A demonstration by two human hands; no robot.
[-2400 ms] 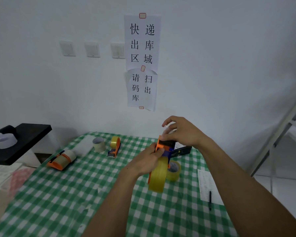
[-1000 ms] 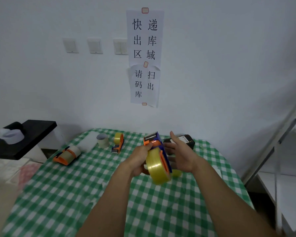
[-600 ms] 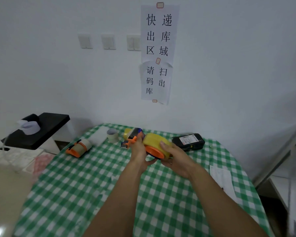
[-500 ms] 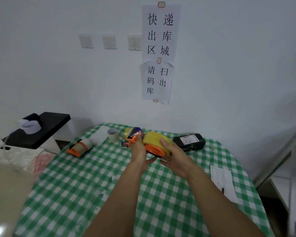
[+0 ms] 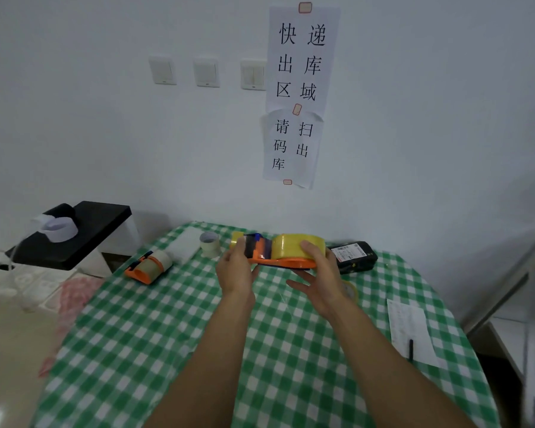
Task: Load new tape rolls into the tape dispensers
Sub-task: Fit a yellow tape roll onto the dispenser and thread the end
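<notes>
An orange tape dispenser [image 5: 286, 262] with a full yellow tape roll [image 5: 298, 245] on it lies flat in the air above the green checked table [image 5: 167, 335]. My left hand [image 5: 235, 270] grips its front end, where the blue and orange blade part is. My right hand [image 5: 320, 273] holds the roll end, thumb over the yellow roll and fingers spread underneath. A second orange dispenser [image 5: 147, 267] with a pale roll lies on the table to the left. A loose yellow roll [image 5: 351, 290] shows partly behind my right hand.
A small pale tape roll [image 5: 209, 244] stands near the back edge. A black handheld scanner [image 5: 357, 256] lies at the back right. A paper sheet with a pen [image 5: 410, 335] sits near the right edge. A black shelf [image 5: 84, 233] stands at the left.
The dispenser went from upright to lying flat between my hands. My right hand moved from the top of the dispenser to the roll end. Over the last half second little changed.
</notes>
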